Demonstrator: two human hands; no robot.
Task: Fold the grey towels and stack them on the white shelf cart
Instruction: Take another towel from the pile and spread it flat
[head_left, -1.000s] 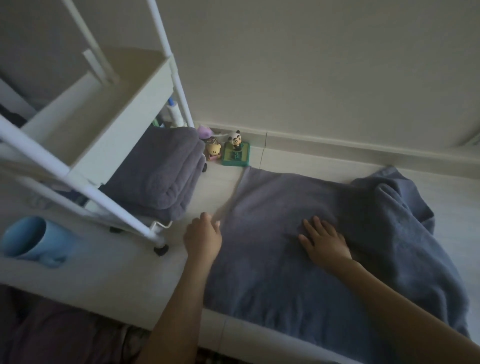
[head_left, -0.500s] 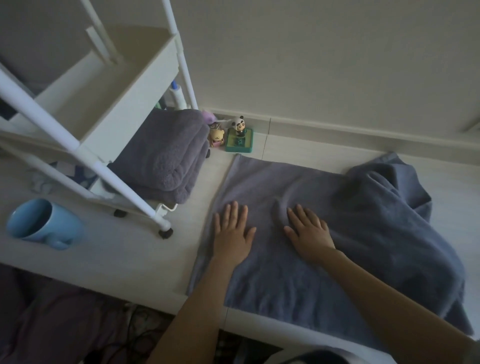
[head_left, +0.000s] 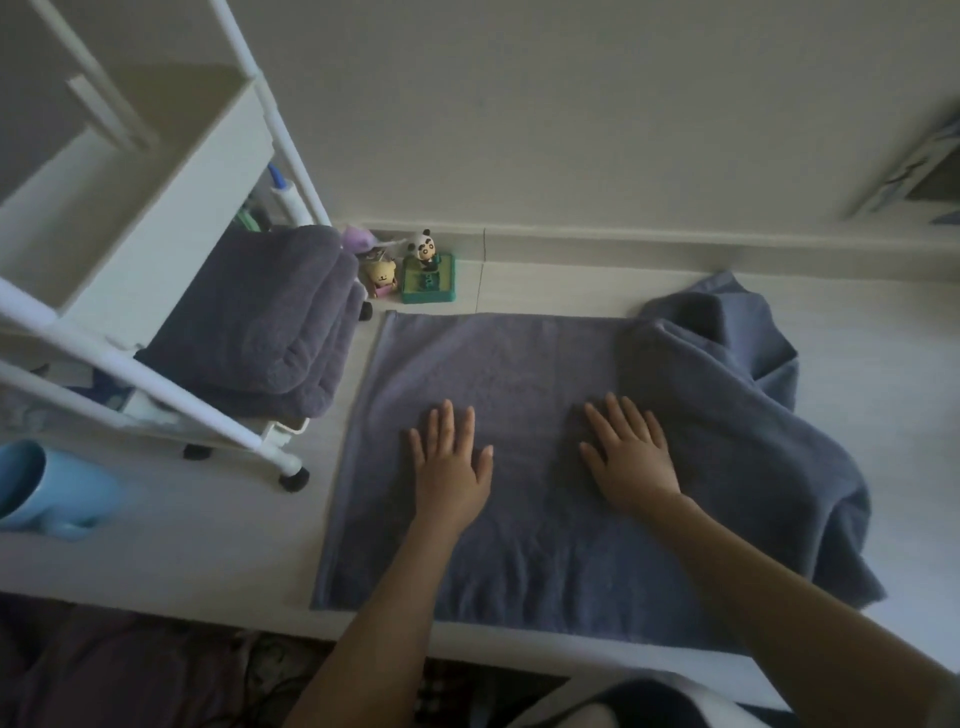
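Head view: the left hand has moved from the towel's edge onto the grey towel beside the right hand, both flat with straight fingers, so smoothing seems finished and folding comes next. Its right part lies bunched on the tabletop; folded towels sit on the white cart, with toys and a blue cup nearby.

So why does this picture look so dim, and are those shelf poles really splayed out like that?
Head view: the light is low and flat, with no glare; the wide lens splays the white shelf cart poles. The blue mug at the left edge is smeared, while both hands on the grey towel stay fairly sharp.
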